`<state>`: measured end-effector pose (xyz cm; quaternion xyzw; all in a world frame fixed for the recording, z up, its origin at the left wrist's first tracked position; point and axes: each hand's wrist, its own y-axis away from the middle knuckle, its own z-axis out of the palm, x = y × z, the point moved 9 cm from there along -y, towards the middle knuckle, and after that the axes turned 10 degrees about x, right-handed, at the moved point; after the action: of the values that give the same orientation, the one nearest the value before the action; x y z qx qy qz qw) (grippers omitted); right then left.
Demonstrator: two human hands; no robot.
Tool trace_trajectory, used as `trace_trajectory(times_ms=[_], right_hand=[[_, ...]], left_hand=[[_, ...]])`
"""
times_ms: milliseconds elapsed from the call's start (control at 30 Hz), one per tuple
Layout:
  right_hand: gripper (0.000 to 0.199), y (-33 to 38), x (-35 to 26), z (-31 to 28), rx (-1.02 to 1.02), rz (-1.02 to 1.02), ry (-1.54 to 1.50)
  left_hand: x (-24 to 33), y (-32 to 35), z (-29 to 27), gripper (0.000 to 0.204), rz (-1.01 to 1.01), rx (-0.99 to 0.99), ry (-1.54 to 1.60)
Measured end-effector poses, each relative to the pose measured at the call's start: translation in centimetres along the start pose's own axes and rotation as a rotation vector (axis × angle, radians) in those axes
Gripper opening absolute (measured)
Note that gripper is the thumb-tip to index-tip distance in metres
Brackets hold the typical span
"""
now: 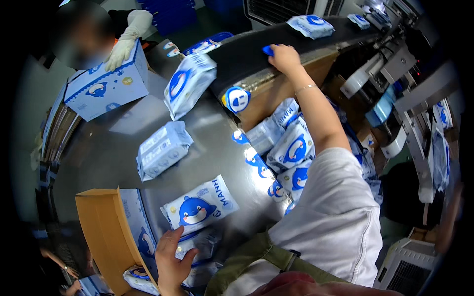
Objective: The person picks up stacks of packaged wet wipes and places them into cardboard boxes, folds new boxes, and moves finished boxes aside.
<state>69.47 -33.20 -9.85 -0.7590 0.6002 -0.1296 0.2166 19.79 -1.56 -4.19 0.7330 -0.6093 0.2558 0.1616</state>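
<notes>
My left hand [172,259] lies at the lower edge, fingers spread over a wipes pack [203,242] beside an open brown carton [101,232]. Another white-and-blue pack with a cartoon whale [200,204] lies just above it on the metal table [113,148]. My right arm reaches far forward to the black conveyor belt [242,54]. My right hand [285,58] curls over a small blue item [268,50] on the belt.
A co-worker's white-gloved hand [121,52] rests on a blue-and-white box [106,88] at the far left. Loose packs [163,150] [190,83] lie on the table, several more are heaped [291,150] below the belt, and one [310,25] rides it. Machinery [410,98] fills the right.
</notes>
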Motion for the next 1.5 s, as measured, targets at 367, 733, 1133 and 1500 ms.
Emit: trace_trajectory(times_ms=[367, 733, 1133, 1500], right_hand=[[0.042, 17.6, -7.2, -19.2, 0.609, -0.326, -0.416], [0.022, 38.0, 22.6, -42.8, 1.068, 0.315, 0.656], [0.048, 42.9, 37.3, -39.6, 0.432, 0.901, 0.864], [0.02, 28.2, -0.1, -19.0, 0.347, -0.398, -0.271]], left_hand=[[-5.5, 2.5, 0.7, 0.054, -0.024, 0.092, 0.08], [-4.0, 5.0, 2.9, 0.054, 0.078, 0.096, 0.204], [-4.1, 5.2, 2.6, 0.052, 0.091, 0.07, 0.171], [-4.3, 3.8, 2.4, 0.051, -0.104, 0.066, -0.024]])
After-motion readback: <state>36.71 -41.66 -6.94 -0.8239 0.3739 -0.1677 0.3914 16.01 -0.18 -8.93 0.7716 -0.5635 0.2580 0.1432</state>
